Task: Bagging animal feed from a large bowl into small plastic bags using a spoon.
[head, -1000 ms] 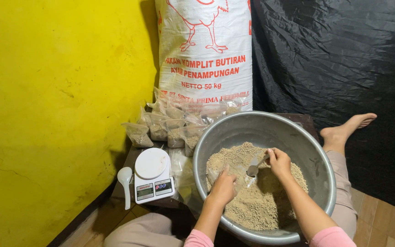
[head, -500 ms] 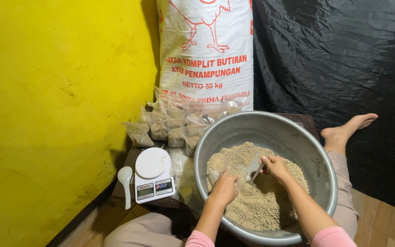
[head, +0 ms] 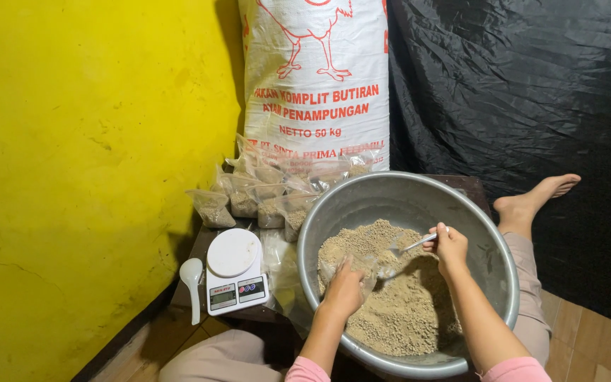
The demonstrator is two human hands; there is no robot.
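- Since a moment ago, right hand (head: 450, 247) has lifted the metal spoon (head: 406, 249), still clenched, above grainy feed (head: 397, 311).
- Left hand (head: 344, 288) grasps a clear plastic bag (head: 368, 267) in the round steel basin (head: 493, 244).
- Smooth white scale (head: 233, 270) at nine o'clock.

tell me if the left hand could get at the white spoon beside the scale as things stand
Probably yes: the left hand rests in the bowl, and only the scale lies between it and the white spoon; nothing covers the spoon.

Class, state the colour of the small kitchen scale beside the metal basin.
White; the kitchen scale shows best in the head view.
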